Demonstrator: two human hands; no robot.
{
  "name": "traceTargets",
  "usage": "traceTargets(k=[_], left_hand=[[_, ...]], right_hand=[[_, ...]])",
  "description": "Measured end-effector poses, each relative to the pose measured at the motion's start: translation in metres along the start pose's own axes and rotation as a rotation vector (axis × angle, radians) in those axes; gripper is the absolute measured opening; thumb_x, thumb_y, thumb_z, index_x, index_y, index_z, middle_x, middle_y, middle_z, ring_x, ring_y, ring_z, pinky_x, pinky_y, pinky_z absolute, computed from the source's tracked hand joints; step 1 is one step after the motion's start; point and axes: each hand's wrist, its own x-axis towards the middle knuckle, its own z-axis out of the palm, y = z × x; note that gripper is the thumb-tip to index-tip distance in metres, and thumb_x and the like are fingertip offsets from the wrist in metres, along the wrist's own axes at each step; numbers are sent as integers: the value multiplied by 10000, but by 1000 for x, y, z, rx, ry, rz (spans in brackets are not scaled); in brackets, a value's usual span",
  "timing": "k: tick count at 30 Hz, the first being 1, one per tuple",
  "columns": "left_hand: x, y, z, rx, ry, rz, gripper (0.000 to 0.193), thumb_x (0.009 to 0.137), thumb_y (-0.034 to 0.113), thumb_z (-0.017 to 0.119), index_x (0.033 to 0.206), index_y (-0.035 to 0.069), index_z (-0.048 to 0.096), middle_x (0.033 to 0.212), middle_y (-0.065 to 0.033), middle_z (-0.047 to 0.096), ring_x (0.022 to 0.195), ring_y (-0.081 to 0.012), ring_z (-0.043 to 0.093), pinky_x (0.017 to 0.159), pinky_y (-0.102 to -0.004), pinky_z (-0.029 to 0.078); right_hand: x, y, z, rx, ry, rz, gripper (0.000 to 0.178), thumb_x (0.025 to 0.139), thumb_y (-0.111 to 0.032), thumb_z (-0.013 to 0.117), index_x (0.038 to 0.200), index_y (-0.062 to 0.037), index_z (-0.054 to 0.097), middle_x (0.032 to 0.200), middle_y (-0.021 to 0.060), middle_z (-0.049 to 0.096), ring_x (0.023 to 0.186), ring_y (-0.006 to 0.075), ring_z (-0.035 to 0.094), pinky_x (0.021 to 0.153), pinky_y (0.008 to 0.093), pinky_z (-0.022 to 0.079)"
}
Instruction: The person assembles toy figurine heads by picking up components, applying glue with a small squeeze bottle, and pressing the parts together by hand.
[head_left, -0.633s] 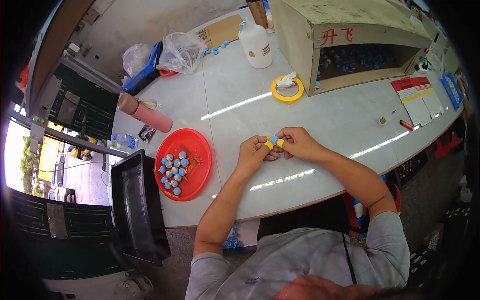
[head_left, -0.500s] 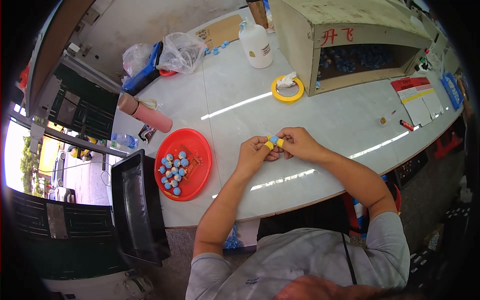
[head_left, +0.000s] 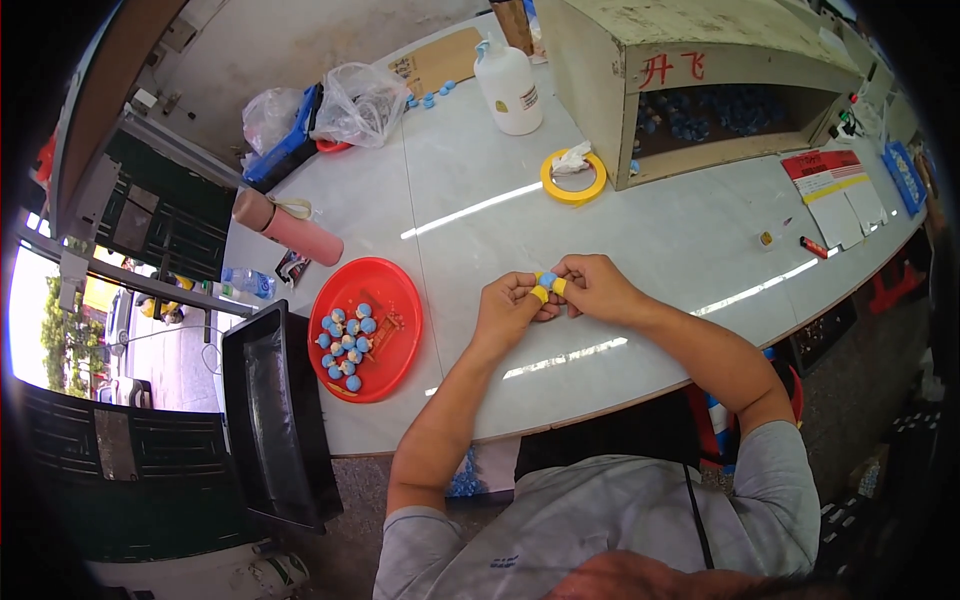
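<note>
Between my two hands, over the pale table [head_left: 470,400], is a small blue rounded piece [head_left: 547,280]. My left hand [head_left: 507,308] pinches it from the left with thumb and fingers. From the other side my right hand [head_left: 598,288] closes on it too. Yellow wraps cover both thumb tips. The piece's underside is hidden by my fingers. To the left lies a round red plate [head_left: 398,290], holding several small blue-and-cream balls [head_left: 346,343] and some reddish-brown bits.
A pink bottle [head_left: 300,238] lies beyond the plate. Farther back are a white jug [head_left: 508,90], a yellow tape roll [head_left: 549,183] and plastic bags [head_left: 360,105]. An open-fronted cabinet [head_left: 740,60] stands back right. A black bin [head_left: 270,420] sits beside the table's left edge.
Both hands stay at the same spot around the blue piece, with only a slight shift of the fingers. The whole view has moved very slightly.
</note>
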Motion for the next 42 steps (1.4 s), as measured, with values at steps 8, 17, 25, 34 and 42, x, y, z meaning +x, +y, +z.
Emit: traceTargets(k=[8, 17, 25, 34, 42], left_hand=[[0, -2, 0, -6, 4, 14, 229, 879, -43, 503, 1100, -103, 505, 950, -201, 670, 801, -212, 688, 718, -279, 576], [1, -2, -2, -6, -8, 10, 224, 882, -37, 508, 1097, -99, 507, 955, -198, 671, 806, -210, 686, 717, -277, 573], [-1, 0, 1, -3, 0, -1, 216, 907, -22, 520, 1105, -102, 490, 963, -193, 657, 810, -205, 686, 702, -260, 572], [-1, 1, -1, 9, -36, 28, 223, 932, 6, 530, 1131, -89, 495, 992, -174, 657, 847, -186, 676, 734, -254, 565], [1, -8, -5, -39, -5, 71, 272, 918, -8, 543, 1170, -93, 486, 1033, -165, 632, 885, -191, 664, 774, -265, 562]], right_hand=[[-1, -1, 1, -11, 9, -22, 166, 871, 14, 485, 999, 49, 586, 811, 66, 638, 635, 80, 595, 555, 211, 488], [0, -2, -1, -7, 0, -21, 151, 898, -41, 531, 1007, 40, 597, 812, 62, 637, 628, 76, 585, 554, 212, 484], [-3, -4, -3, 33, -28, 12, 169, 912, -52, 524, 1037, 40, 589, 827, 64, 633, 639, 82, 586, 562, 215, 488], [1, -3, -7, 87, -58, 25, 170, 921, -33, 488, 1047, 31, 581, 833, 62, 615, 638, 91, 580, 567, 219, 492], [4, -2, -7, 148, -47, 13, 185, 914, -11, 493, 1086, 29, 547, 853, 67, 612, 638, 95, 585, 563, 224, 499]])
